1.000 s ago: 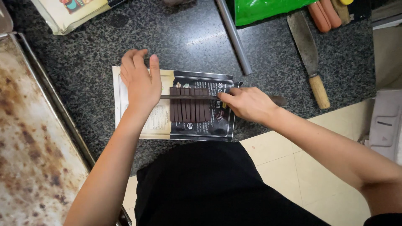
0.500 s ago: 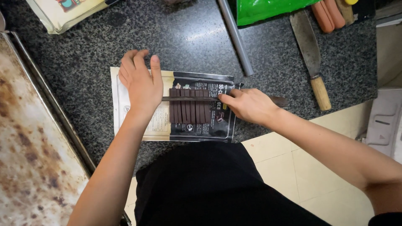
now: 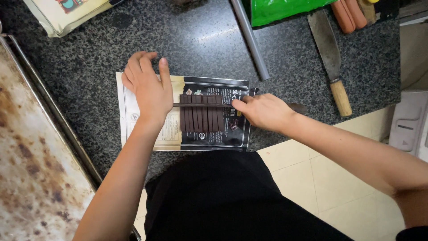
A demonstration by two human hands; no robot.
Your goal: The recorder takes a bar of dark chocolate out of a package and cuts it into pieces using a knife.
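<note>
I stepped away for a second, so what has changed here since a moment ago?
Almost nothing. The left hand stays flat beside the dark strips on the opened wrapper; the right hand keeps the knife laid across them. The spare knife has not moved.

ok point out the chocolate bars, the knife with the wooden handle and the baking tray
chocolate bars (image 3: 200,114), head view, middle of the row of dark strips
knife with the wooden handle (image 3: 341,97), head view, on the wooden handle
baking tray (image 3: 31,178), head view, stained bare surface
</note>
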